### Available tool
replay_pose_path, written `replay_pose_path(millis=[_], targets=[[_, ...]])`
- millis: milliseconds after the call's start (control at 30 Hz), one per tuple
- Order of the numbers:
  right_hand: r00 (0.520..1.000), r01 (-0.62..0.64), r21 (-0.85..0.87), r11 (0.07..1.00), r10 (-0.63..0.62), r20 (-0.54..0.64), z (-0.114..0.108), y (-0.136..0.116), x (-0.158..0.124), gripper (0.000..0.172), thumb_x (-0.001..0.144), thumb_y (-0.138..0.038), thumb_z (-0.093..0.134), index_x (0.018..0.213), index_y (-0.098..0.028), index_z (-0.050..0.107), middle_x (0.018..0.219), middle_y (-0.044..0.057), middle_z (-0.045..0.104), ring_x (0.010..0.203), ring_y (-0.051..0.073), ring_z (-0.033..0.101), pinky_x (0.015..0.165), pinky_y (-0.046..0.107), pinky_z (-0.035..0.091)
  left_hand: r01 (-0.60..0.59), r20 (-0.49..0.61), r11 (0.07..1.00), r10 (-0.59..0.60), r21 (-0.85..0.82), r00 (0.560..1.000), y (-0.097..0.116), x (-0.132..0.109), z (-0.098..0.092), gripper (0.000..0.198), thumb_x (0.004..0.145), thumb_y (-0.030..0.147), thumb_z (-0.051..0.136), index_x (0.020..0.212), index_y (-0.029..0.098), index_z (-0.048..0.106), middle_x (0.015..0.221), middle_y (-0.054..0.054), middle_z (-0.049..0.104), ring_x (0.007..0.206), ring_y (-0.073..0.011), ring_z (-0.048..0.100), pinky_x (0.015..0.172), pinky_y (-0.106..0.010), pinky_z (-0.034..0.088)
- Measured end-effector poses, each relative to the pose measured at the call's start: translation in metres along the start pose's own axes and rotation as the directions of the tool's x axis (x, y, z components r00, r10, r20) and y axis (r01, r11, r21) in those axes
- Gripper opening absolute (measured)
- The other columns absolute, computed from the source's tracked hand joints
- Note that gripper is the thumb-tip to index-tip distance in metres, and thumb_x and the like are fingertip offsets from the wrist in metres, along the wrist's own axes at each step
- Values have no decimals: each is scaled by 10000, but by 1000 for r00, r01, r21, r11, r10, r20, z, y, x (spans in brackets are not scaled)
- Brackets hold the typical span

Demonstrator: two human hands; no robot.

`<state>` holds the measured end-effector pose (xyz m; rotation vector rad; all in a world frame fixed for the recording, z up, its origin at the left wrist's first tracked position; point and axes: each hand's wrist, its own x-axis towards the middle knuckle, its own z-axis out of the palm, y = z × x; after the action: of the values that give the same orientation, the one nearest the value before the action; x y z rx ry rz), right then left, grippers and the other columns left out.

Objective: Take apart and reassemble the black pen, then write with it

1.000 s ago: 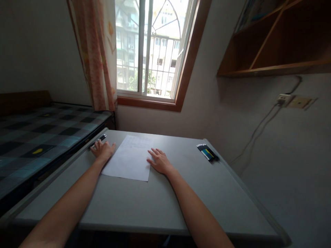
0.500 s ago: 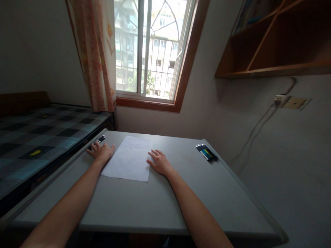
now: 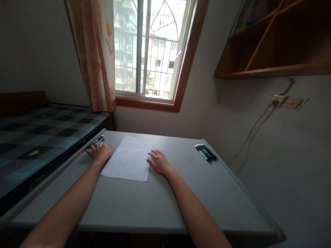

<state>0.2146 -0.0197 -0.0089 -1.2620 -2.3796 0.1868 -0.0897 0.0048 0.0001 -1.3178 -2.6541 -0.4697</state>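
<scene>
My left hand [image 3: 100,153] rests at the left side of the table, its thumb spread out toward the paper and its fingers slightly curled over two pens. One dark pen [image 3: 98,138] lies along the table's left edge. A second pen [image 3: 102,140] sticks out at an angle from under the fingers, its rear part hidden by them. My right hand [image 3: 159,162] lies flat with fingers apart, fingertips at the right edge of a white sheet of paper [image 3: 129,162]. Faint writing shows on the sheet's upper part.
A row of several dark pens or markers [image 3: 206,153] with a coloured band lies at the right edge of the grey-white table [image 3: 144,206]. A checked bed [image 3: 51,134] stands at left. A wooden shelf [image 3: 258,70] and a wall socket [image 3: 278,100] are on the right.
The fingers of my left hand have curled in a little. One pen has turned away from the other under them. My right hand and the paper stay in place.
</scene>
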Motion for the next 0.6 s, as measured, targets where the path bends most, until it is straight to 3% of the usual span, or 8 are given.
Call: replay_pose_path(millis=[200,333,433,600], targets=[[1000,-1,14,1000,1,-6,-1,-1,1,465,852,-500,404,1224,-245,516,1303,76,474,1225,236,351,995,410,293,-26,29,999,27,-22,999,1,1,2,472,733,492,429,1000,155,625,1156,-174,520,1081,-344,409,892,-499,250],[1000,-4,22,1000,4,-4,-1,-1,0,461,852,-491,412,1220,-236,521,1295,85,481,1218,235,359,996,411,290,-98,35,993,100,-59,994,-3,7,10,359,787,260,370,1019,182,632,1141,-146,537,1041,-328,440,852,-489,307],[1000,-7,26,1000,7,-2,-2,-1,0,451,850,-483,421,1206,-231,536,1287,89,488,1213,235,364,993,408,296,-164,50,977,172,-137,984,-7,13,17,403,763,186,387,1097,189,613,1166,-169,513,1019,-321,461,783,-412,374],[1000,-10,46,999,11,-18,-3,0,0,424,840,-467,451,1169,-226,568,1271,90,502,1196,233,385,989,400,305,-155,105,963,181,-221,978,-3,20,20,476,676,102,444,1116,198,598,1085,-154,574,1031,-309,485,826,-393,371]])
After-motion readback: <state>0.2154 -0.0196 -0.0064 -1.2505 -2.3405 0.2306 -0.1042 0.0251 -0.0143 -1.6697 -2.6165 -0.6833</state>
